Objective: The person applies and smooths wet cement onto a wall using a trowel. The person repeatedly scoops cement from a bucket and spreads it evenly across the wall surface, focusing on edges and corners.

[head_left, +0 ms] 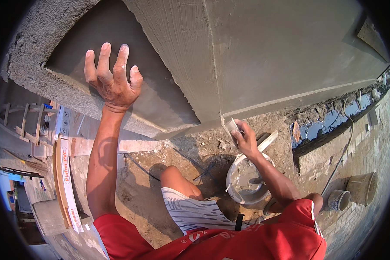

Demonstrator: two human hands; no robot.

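Observation:
My left hand (113, 80) is spread with fingers apart over the smooth dark recess (134, 32) in the plastered wall; its fingertips appear to rest on the surface. My right hand (245, 138) is closed around a small flat trowel (231, 126), whose handle is hidden in the fingers. The blade is at the lower end of the wall's vertical corner edge (214, 65). Grey plaster covers the wall face (286, 52) to the right. Below my right forearm stands a white bucket (229, 184) with wet grey mortar (245, 173) inside and a dark tool partly sunk in it.
At the right, a water-filled trench (320, 125) runs along the wall's foot, with a hose (344, 149) nearby. Two buckets (339, 200) stand on the paving. Long boxed panels (69, 186) lean at the left, near a wooden ladder-like frame (28, 123). A wood strip (268, 141) lies behind my right wrist.

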